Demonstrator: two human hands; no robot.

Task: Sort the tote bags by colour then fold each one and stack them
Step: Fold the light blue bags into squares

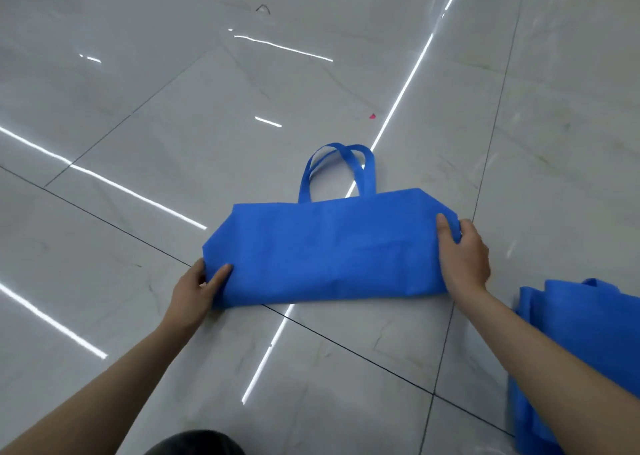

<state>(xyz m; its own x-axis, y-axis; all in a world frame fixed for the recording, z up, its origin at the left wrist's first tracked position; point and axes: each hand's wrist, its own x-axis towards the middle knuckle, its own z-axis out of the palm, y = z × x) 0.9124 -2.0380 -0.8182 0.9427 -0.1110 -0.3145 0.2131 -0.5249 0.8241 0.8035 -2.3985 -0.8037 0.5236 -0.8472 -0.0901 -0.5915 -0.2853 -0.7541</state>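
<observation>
Hands, left [197, 290] and right [462, 252], pinch blue tote bag [329, 250] ends on floor [138, 143].

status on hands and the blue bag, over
Left hand pinches left end of blue tote bag, right hand grips right end. Bag flat on floor, handles pointing away. Pile of blue bags at right, apart from it.

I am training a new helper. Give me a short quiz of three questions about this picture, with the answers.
1. True or false: the left hand and the right hand both grip the blue tote bag.
2. Its handles point: A) toward the person B) away from the person C) under the bag.
3. Fill in: the pile of blue bags lies beside the person's ___ arm.
Key: 1 true; 2 B; 3 right.
</observation>
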